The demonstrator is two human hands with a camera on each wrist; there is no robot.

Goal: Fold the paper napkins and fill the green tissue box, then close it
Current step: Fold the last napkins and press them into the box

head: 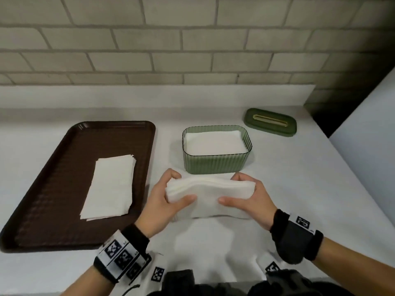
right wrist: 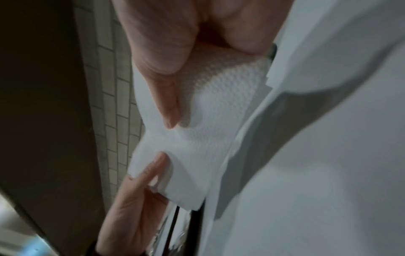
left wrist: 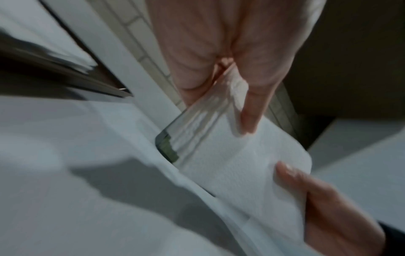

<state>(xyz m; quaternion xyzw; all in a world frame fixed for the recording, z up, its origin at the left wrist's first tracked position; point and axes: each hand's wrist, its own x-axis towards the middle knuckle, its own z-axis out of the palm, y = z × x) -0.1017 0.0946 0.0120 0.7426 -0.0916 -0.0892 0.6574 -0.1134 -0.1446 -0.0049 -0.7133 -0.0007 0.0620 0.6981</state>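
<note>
White counter (head: 277, 189) | my left hand (head: 162, 198) and right hand (head: 248, 199) grasp folded napkin stack (head: 205, 195) near green tissue box (head: 215, 165) | fingertips hidden behind stack | wrist views blurred

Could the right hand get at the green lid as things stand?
Probably not at once: the right hand grips one end of the folded napkin stack, shared with the left hand. The path to the lid, behind the box, looks unobstructed.

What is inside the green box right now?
The box holds white napkins, their top sheet below the rim. How many lie beneath is hidden. Its lid lies apart.
</note>
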